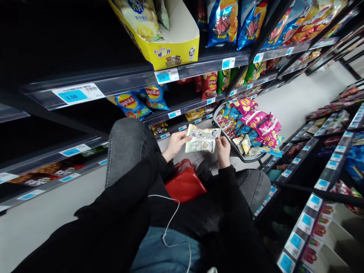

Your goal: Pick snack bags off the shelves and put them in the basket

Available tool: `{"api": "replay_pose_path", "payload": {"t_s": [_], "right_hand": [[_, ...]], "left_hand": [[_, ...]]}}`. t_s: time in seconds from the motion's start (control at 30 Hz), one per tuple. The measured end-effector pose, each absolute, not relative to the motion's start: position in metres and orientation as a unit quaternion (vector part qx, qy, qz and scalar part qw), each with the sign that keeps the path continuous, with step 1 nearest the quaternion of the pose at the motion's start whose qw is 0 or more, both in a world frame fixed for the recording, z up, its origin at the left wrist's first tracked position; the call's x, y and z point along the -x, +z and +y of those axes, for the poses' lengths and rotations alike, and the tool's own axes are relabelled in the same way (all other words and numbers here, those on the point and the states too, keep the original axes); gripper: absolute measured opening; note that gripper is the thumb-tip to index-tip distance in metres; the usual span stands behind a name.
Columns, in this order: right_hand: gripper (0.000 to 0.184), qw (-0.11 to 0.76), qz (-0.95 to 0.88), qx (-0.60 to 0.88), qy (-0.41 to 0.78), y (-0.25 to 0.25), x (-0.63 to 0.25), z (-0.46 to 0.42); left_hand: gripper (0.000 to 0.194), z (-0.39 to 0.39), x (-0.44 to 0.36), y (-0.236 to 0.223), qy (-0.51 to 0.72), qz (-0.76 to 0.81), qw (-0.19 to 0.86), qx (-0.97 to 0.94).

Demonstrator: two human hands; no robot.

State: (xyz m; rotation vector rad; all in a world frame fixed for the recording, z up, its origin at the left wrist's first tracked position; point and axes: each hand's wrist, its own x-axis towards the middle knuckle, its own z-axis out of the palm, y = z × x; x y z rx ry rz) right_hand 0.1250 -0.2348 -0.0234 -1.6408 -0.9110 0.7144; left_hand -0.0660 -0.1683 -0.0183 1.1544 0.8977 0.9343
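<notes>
A small pale yellow and white snack bag (201, 145) is held up in front of my knees, its printed back with a seam turned toward me. My left hand (175, 144) pinches its left end between thumb and fingers. At the right end, my right hand (223, 151) grips the same bag. Just beyond my right hand stands a basket (245, 157) heaped with pink, blue and pale snack bags. Up on the shelf, a yellow display box (178, 53) holds a bag of similar look (140, 19).
Shelves with price labels (78, 94) run close on my left, with blue chip bags (132, 105) on a lower level. Another low rack (307, 220) lines the right. A red stool (184, 181) is between my legs, and a white cable (170, 222) hangs over my lap.
</notes>
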Motion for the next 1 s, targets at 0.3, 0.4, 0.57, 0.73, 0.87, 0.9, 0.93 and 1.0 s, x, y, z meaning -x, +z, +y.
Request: {"api": "replay_pose_path", "payload": {"t_s": [0.3,0.4,0.57,0.73,0.87,0.9,0.93,1.0], "right_hand": [[0.032,0.617,-0.303,0.573,0.447,-0.015,-0.100,-0.233],[0.035,0.615,-0.271,0.542,0.504,-0.016,-0.096,-0.233],[0.034,0.601,-0.286,0.572,0.479,-0.019,-0.101,-0.231],[0.029,0.528,-0.432,0.651,0.332,-0.014,-0.129,-0.233],[0.027,0.483,-0.477,0.658,0.327,-0.007,-0.142,-0.239],[0.027,0.480,-0.478,0.651,0.343,-0.005,-0.144,-0.241],[0.026,0.479,-0.477,0.642,0.363,-0.004,-0.145,-0.242],[0.028,0.480,-0.472,0.621,0.402,-0.002,-0.148,-0.244]], "left_hand": [[0.039,-0.170,0.065,-0.016,0.406,0.376,0.760,-0.342],[0.041,-0.169,0.066,-0.018,0.403,0.366,0.769,-0.335],[0.042,-0.168,0.067,-0.020,0.392,0.354,0.778,-0.339],[0.033,-0.159,0.076,-0.020,0.359,0.424,0.626,-0.546],[0.033,-0.156,0.080,-0.024,0.291,0.453,0.603,-0.589],[0.030,-0.156,0.080,-0.025,0.284,0.445,0.636,-0.563],[0.028,-0.155,0.079,-0.026,0.286,0.431,0.674,-0.528],[0.035,-0.155,0.077,-0.026,0.303,0.396,0.739,-0.453]]}}
